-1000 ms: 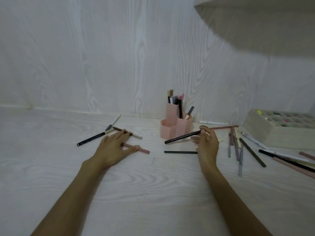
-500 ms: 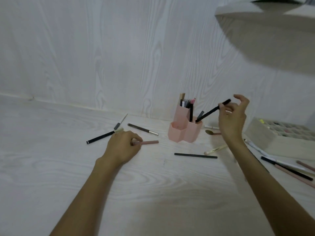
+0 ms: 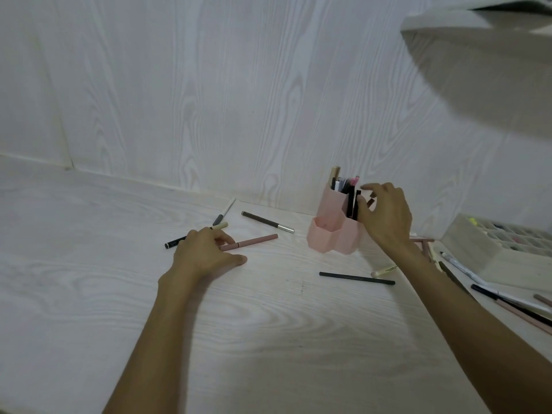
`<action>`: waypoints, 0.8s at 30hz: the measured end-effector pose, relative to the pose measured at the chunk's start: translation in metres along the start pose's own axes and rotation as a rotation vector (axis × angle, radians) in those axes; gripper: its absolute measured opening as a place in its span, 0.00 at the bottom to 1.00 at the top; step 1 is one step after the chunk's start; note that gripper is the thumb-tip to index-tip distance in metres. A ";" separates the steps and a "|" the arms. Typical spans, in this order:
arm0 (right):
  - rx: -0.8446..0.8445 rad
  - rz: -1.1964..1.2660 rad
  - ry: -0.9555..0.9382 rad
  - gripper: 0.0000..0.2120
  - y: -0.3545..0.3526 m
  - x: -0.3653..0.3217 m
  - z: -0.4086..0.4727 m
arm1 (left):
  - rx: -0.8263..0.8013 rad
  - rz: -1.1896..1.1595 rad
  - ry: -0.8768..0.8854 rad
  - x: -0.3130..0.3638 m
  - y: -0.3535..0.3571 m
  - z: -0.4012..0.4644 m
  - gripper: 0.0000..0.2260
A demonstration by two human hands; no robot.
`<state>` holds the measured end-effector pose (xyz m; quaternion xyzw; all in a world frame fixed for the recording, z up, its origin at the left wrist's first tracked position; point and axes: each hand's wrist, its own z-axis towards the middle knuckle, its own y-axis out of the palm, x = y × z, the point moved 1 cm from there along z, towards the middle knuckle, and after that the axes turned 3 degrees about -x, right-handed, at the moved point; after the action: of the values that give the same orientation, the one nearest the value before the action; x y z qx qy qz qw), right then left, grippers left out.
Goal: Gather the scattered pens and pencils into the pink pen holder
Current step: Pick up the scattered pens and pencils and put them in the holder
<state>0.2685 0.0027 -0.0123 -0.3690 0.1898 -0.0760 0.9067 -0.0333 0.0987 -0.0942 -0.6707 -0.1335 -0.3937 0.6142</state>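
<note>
Far left on the bench [image 3: 89, 294]: a black pen [image 3: 174, 242], partly under the left hand [image 3: 206, 255], and a grey-tipped white pen [image 3: 225, 210] behind it. Left hand rests on the bench, fingers curled, pinching the near end of a pink pen [image 3: 254, 242] that lies flat. Beside that, a dark pen with a silver cap [image 3: 267, 222], loose. Centre: the pink pen holder [image 3: 328, 234] stands upright near the wall, back compartments already holding several pens, front one looks empty. Right hand [image 3: 385, 216] sits at the holder's rim, fingers loosely spread around a black pen [image 3: 354, 204] standing in it; cannot tell if it's gripped or released. In front, a long black pencil [image 3: 357, 277] and a cream pen [image 3: 385, 269] lie loose. Far right, more pens [image 3: 507, 300] by a wooden tray [image 3: 490, 264]. Judgement: partway done, many left to gather.
</note>
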 end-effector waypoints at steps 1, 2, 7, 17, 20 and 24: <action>0.056 0.018 -0.026 0.11 -0.001 -0.006 -0.002 | -0.009 -0.004 -0.011 -0.001 -0.001 0.001 0.10; 0.103 0.046 -0.064 0.10 -0.001 -0.014 -0.004 | -0.013 -0.005 -0.020 -0.002 -0.002 0.002 0.08; -0.215 0.032 -0.434 0.11 0.028 -0.075 -0.015 | -0.015 -0.015 -0.025 0.000 -0.002 0.002 0.02; -0.689 -0.416 -0.354 0.22 0.104 -0.102 -0.034 | 0.375 -0.519 -0.054 -0.004 -0.009 0.001 0.07; -0.570 -0.320 -0.427 0.19 0.105 -0.098 -0.036 | 0.441 -0.633 -0.041 -0.003 -0.012 0.003 0.06; -0.531 -0.107 -0.461 0.21 0.085 -0.094 -0.061 | 0.478 -0.814 -0.030 -0.002 -0.012 0.005 0.05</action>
<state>0.1580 0.0508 -0.0848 -0.6088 -0.0264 0.0138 0.7928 -0.0405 0.1065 -0.0862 -0.4092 -0.4812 -0.5510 0.5453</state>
